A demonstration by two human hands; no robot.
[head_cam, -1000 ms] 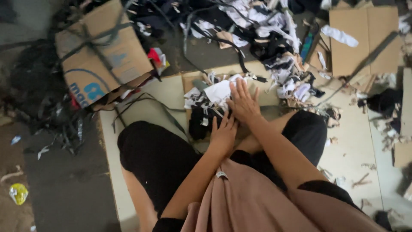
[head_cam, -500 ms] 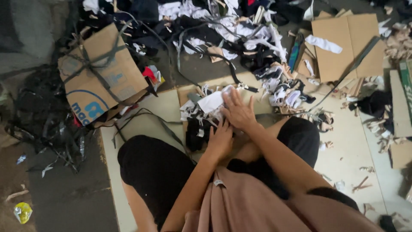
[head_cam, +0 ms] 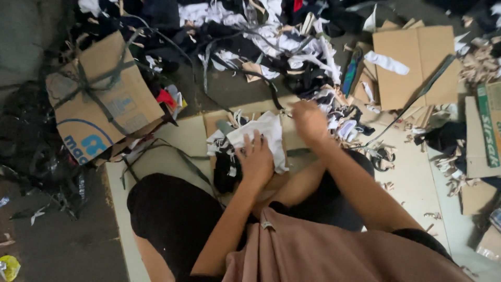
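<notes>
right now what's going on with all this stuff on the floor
A person sits on cardboard sheets on the floor, among a mess of cloth scraps. The left hand presses flat on a small pile of white and black cloth pieces in front of the knees. The right hand is raised just beside it, blurred. A strapped cardboard box lies to the left.

We see a brown cardboard box (head_cam: pixel 99 102) with blue print, tied with dark strapping, at far left; flattened brown cartons (head_cam: pixel 412 65) upper right; a green-edged carton (head_cam: pixel 488 130) at the right edge.
</notes>
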